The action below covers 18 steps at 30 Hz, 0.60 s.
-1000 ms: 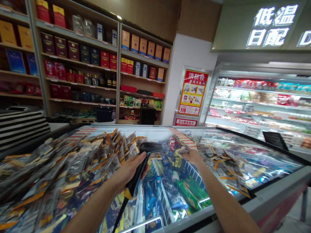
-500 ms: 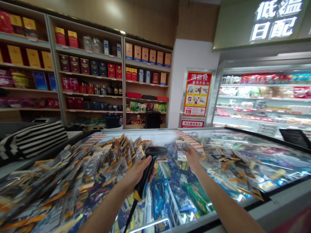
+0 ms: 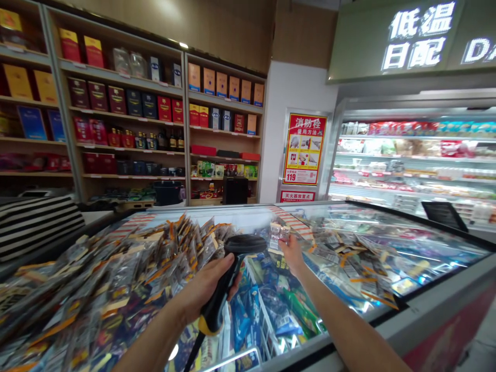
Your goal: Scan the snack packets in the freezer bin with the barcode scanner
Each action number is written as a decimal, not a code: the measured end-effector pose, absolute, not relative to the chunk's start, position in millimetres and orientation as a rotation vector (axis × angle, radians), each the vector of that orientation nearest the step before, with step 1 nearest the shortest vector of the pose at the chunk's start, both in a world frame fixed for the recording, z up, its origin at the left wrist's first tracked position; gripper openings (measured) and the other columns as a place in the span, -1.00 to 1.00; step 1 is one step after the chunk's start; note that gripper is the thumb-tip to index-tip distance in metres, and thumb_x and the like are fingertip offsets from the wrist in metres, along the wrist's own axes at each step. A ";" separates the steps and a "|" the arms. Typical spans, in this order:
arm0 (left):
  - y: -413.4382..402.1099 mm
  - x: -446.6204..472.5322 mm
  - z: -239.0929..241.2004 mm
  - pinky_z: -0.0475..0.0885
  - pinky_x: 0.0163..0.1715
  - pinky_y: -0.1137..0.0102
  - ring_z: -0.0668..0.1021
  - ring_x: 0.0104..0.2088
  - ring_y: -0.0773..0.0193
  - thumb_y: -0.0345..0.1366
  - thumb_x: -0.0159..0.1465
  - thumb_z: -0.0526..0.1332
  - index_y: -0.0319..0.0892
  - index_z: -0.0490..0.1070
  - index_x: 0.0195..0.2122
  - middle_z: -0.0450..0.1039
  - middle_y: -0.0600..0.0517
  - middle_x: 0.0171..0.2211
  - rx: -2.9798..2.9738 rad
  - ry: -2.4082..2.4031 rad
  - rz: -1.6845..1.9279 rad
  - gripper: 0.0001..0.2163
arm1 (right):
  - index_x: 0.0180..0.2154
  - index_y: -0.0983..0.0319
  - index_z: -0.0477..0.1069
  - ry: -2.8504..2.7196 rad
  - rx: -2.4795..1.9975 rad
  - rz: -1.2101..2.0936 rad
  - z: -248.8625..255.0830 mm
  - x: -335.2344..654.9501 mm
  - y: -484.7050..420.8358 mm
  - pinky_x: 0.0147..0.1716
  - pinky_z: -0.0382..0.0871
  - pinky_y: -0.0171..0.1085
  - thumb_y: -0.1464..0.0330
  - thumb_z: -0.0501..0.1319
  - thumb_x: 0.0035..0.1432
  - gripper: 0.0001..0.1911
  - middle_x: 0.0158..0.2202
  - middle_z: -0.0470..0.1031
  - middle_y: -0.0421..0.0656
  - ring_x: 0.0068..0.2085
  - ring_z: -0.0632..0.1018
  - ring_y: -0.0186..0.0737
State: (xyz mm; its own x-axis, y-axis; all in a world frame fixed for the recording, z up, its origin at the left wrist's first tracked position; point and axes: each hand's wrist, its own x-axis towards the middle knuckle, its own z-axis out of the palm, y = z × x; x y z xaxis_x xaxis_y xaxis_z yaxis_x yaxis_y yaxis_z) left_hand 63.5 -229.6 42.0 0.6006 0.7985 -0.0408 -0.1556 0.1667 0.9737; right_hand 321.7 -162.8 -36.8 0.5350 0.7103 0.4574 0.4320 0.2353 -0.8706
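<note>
My left hand (image 3: 207, 287) is closed round the handle of a black barcode scanner (image 3: 232, 268) with a yellow band at its base; the scanner's head points toward the right. My right hand (image 3: 293, 254) holds up a small clear snack packet (image 3: 279, 232) just in front of the scanner's head, above the open chest freezer (image 3: 426, 305). Below both hands lie colourful frozen-food packs in wire baskets.
A big heap of clear and orange snack packets (image 3: 116, 279) covers the freezer's left lid; more lie on the right glass lid (image 3: 356, 258). Shelves of boxed goods (image 3: 155, 108) stand behind. A refrigerated display (image 3: 411, 160) is at right, a red notice (image 3: 304, 150) on the wall.
My right hand has lifted a small packet up from the freezer to in front of the scanner's head. The left hand with the scanner has stayed about where it was.
</note>
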 end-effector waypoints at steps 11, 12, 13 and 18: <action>-232.7 60.7 46.1 0.22 -0.64 0.52 0.36 -0.65 0.43 -0.03 0.01 0.16 -0.25 0.35 -0.42 0.37 0.08 -0.62 1.265 0.652 0.741 -0.66 | -0.28 0.24 0.22 -1.035 -1.429 0.255 -34.4 325.3 -164.8 -0.32 0.32 -0.29 0.28 0.04 -0.09 -0.72 -0.33 0.44 -0.11 -0.31 0.46 -0.22; -232.5 60.6 45.7 0.22 -0.64 0.52 0.36 -0.65 0.43 -0.03 0.01 0.16 -0.26 0.35 -0.41 0.37 0.08 -0.62 1.272 0.653 0.740 -0.66 | -0.27 0.24 0.22 -1.036 -1.428 0.261 -33.6 325.2 -165.5 -0.33 0.33 -0.30 0.28 0.04 -0.09 -0.72 -0.32 0.43 -0.11 -0.31 0.47 -0.22; -232.2 60.5 45.5 0.22 -0.64 0.52 0.36 -0.65 0.43 -0.04 0.01 0.16 -0.26 0.35 -0.41 0.37 0.08 -0.62 1.274 0.659 0.737 -0.67 | -0.27 0.24 0.22 -1.038 -1.430 0.262 -32.8 325.0 -166.1 -0.33 0.33 -0.30 0.28 0.03 -0.09 -0.72 -0.31 0.43 -0.10 -0.31 0.46 -0.22; -233.5 60.3 47.3 0.21 -0.65 0.53 0.35 -0.67 0.44 -0.02 0.00 0.16 -0.26 0.36 -0.42 0.37 0.09 -0.64 1.274 0.662 0.718 -0.65 | -0.28 0.25 0.24 -1.041 -1.395 0.287 -30.6 322.7 -168.3 -0.34 0.33 -0.30 0.30 0.05 -0.11 -0.72 -0.33 0.44 -0.12 -0.32 0.46 -0.22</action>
State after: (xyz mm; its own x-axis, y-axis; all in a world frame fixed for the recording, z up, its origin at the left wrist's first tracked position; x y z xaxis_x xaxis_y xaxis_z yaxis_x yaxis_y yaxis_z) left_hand 60.3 -233.5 47.3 0.6171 0.7856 -0.0448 -0.1085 0.1413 0.9840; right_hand 322.7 -168.3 -30.6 0.5532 0.7159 0.4260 0.3970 0.2231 -0.8903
